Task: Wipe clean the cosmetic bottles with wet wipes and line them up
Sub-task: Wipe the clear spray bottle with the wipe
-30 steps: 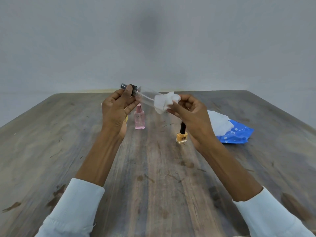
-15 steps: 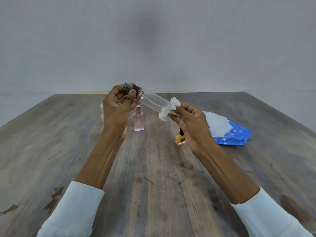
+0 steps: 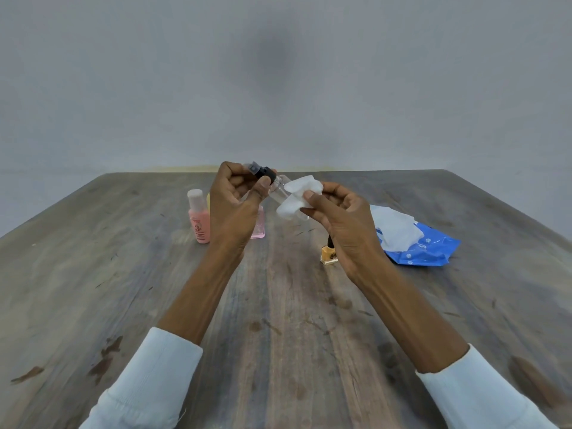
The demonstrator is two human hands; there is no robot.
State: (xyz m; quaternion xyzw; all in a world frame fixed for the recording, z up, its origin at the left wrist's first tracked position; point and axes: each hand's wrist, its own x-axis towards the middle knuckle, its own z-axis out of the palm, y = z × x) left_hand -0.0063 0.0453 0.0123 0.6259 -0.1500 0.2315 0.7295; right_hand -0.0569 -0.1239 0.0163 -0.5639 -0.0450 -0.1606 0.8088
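Two hands are raised above a wooden table, and a clear spray bottle is held between them, tilted so that its black cap points up and to the left. The cap end is pinched by the left hand, whose thumb and fingers are curled round it. The lower part of the bottle is wrapped in a white wet wipe, which is clamped against the glass by the curled thumb and fingers of the right hand. Behind the left hand, on the table, a small pink square bottle is partly hidden by the wrist. Just left of it a peach-coloured bottle with a pale cap is seen standing upright, and a sliver of something yellow shows between it and the hand, too hidden to be named. Below the right hand an orange nail polish bottle stands on the table, its dark cap partly covered by the palm. To the right, well apart from the bottles, a blue wipe packet lies flat, with a white wipe pulled out across its top. White sleeves are worn on both forearms.
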